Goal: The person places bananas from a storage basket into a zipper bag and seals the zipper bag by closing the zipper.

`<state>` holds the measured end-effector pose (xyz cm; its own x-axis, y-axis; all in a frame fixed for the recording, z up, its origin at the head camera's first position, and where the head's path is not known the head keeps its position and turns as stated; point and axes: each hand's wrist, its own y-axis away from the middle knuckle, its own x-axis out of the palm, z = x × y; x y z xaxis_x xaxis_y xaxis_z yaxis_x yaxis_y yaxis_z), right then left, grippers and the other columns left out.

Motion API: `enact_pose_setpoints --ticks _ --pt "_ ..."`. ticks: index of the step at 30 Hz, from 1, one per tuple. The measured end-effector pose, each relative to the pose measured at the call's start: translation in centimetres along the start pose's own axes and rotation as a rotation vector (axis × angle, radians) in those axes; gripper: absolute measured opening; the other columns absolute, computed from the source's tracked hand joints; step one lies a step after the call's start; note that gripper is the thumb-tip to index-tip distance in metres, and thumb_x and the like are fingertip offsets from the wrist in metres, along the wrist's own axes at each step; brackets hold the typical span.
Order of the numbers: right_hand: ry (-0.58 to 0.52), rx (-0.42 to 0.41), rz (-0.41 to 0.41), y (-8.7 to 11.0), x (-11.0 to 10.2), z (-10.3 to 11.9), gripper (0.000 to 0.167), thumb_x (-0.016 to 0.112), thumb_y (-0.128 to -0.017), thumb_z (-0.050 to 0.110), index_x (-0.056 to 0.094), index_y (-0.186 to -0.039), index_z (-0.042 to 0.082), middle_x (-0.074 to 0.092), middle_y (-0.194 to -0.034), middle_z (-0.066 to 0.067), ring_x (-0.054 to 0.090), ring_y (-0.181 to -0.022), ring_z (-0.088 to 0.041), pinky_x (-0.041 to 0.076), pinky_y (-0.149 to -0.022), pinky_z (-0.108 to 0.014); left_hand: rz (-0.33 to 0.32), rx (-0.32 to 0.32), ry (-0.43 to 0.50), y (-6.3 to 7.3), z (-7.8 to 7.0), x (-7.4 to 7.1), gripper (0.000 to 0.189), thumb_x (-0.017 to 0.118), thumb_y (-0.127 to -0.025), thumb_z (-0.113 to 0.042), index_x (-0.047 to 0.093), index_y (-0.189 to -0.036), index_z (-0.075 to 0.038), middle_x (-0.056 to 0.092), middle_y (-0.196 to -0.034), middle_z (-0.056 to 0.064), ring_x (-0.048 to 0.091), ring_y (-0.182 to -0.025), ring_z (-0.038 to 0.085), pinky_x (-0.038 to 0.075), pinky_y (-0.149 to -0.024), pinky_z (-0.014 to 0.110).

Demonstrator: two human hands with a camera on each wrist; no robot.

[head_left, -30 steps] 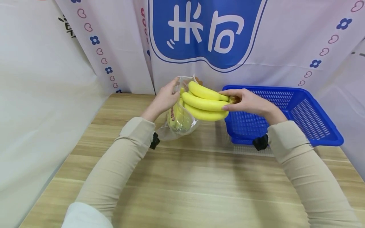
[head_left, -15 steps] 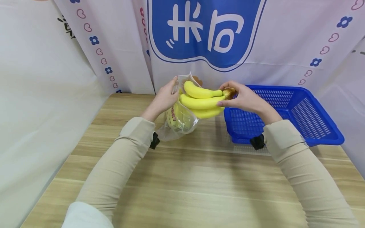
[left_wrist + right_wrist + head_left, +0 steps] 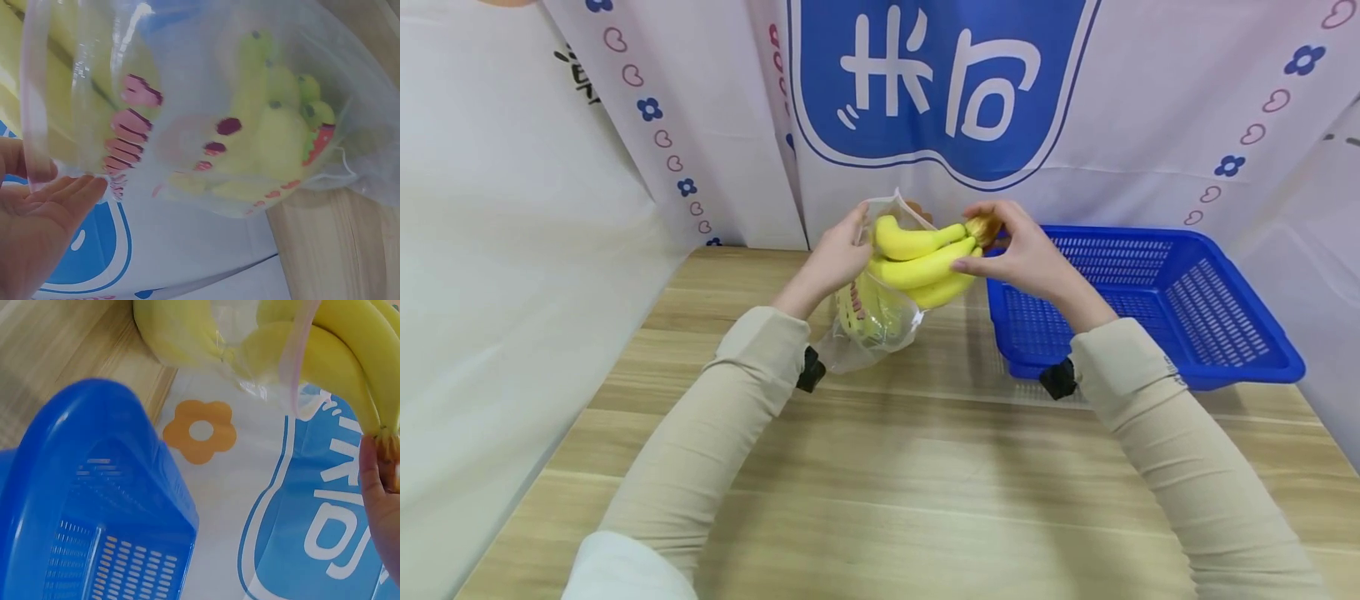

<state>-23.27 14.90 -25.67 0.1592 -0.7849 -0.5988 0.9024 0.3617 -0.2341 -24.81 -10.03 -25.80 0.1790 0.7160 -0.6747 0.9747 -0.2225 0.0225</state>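
Observation:
My left hand [image 3: 835, 260] pinches the rim of a clear plastic zip bag [image 3: 891, 329] with red printing, keeping its mouth open. My right hand [image 3: 1030, 260] grips a bunch of yellow bananas [image 3: 917, 271] at the brown stem. The bananas' tips reach into the bag's mouth, while the stem end stays outside. Further yellow fruit with green tips [image 3: 281, 125] shows through the bag in the left wrist view. In the right wrist view, the thumb presses the banana stem [image 3: 386, 447]; the other fingers are mostly out of sight.
A blue perforated plastic basket [image 3: 1213, 321] stands right of the bag, close beneath my right forearm. The wooden table [image 3: 925, 483] carries both. Behind it hangs a white cloth [image 3: 730, 108] with a blue printed sign.
My right hand has moved left with the banana bunch, pushing the tips deeper into the bag and tilting the stem end upward. The left hand has barely moved.

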Motion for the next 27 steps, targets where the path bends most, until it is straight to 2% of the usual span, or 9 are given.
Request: enact_pose_setpoints --ticks 4,10,12,14,17,19,23,25,27 --pt "-0.001 -0.025 -0.017 -0.3 0.5 0.2 0.054 0.075 -0.082 0.017 0.05 -0.128 0.005 0.043 -0.125 -0.015 0.04 -0.102 -0.022 0.041 -0.086 -0.031 0.003 -0.002 0.023 0.2 -0.4 -0.3 0.067 0.039 -0.095 -0.007 0.007 -0.154 -0.008 0.024 -0.158 0.012 0.024 -0.147 0.028 0.02 -0.121 0.04" --pt "-0.003 -0.034 0.002 -0.6 0.9 0.5 0.055 0.074 -0.082 0.015 0.05 -0.13 0.005 0.04 -0.125 -0.015 0.039 -0.104 -0.022 0.041 -0.089 -0.032 -0.002 -0.017 0.041 0.4 -0.6 -0.6 0.069 0.039 -0.093 -0.005 0.007 -0.153 -0.006 0.023 -0.158 0.015 0.025 -0.146 0.029 0.027 -0.119 0.038" --pt "-0.002 -0.046 0.012 -0.6 1.0 0.6 0.055 0.074 -0.082 0.013 0.05 -0.131 0.005 0.039 -0.126 -0.015 0.039 -0.105 -0.023 0.04 -0.09 -0.034 -0.01 -0.018 0.029 0.4 -0.6 -0.6 0.069 0.04 -0.092 -0.005 0.008 -0.153 -0.005 0.024 -0.158 0.016 0.03 -0.144 0.028 0.04 -0.108 0.034" --pt "0.007 -0.063 0.018 -0.6 1.1 0.7 0.056 0.075 -0.081 0.012 0.05 -0.131 0.005 0.039 -0.127 -0.015 0.039 -0.106 -0.024 0.039 -0.091 -0.034 -0.022 -0.021 0.011 0.4 -0.6 -0.6 0.07 0.041 -0.091 -0.006 0.01 -0.153 -0.006 0.025 -0.158 0.015 0.049 -0.128 0.028 0.049 -0.083 0.027" --pt "0.028 -0.098 0.017 -0.6 1.3 0.9 0.057 0.076 -0.08 0.012 0.051 -0.13 0.004 0.041 -0.129 -0.015 0.04 -0.107 -0.025 0.038 -0.091 -0.033 -0.044 -0.022 -0.023 0.2 -0.7 -0.6 0.07 0.043 -0.09 -0.006 0.012 -0.153 -0.005 0.026 -0.157 0.014 0.055 -0.088 0.021 0.04 -0.055 0.022" --pt "0.035 -0.113 0.016 -0.7 1.5 1.0 0.058 0.077 -0.079 0.013 0.051 -0.13 0.003 0.041 -0.13 -0.016 0.04 -0.107 -0.025 0.039 -0.091 -0.034 -0.056 -0.022 -0.039 0.2 -0.7 -0.5 0.071 0.044 -0.089 -0.006 0.013 -0.153 -0.004 0.025 -0.157 0.014 0.049 -0.075 0.021 0.04 -0.052 0.022" --pt "0.003 -0.103 0.003 -0.8 1.8 1.1 0.072 0.077 -0.078 0.011 0.041 -0.14 0.004 0.038 -0.134 -0.018 0.043 -0.113 -0.028 0.042 -0.101 -0.039 -0.075 -0.029 -0.021 0.2 -0.8 -0.4 0.073 0.045 -0.087 -0.003 0.013 -0.152 -0.003 0.023 -0.158 0.014 0.055 -0.112 0.028 0.051 -0.083 0.031" --pt "-0.047 -0.06 -0.014 -0.9 1.9 1.0 0.083 0.077 -0.077 0.011 0.031 -0.146 0.006 0.037 -0.138 -0.018 0.045 -0.12 -0.029 0.04 -0.108 -0.042 -0.09 -0.034 0.026 0.1 -0.8 -0.4 0.075 0.045 -0.086 0.0 0.012 -0.153 -0.003 0.021 -0.159 0.014 0.039 -0.137 0.028 0.04 -0.108 0.036" --pt "-0.107 -0.017 -0.033 -0.9 2.1 0.9 0.092 0.077 -0.078 0.01 0.021 -0.15 0.007 0.037 -0.141 -0.019 0.045 -0.127 -0.031 0.037 -0.112 -0.043 -0.097 -0.048 0.107 0.1 -0.9 -0.4 0.077 0.044 -0.083 0.004 0.011 -0.153 -0.004 0.017 -0.16 0.012 0.027 -0.145 0.027 0.028 -0.118 0.036"
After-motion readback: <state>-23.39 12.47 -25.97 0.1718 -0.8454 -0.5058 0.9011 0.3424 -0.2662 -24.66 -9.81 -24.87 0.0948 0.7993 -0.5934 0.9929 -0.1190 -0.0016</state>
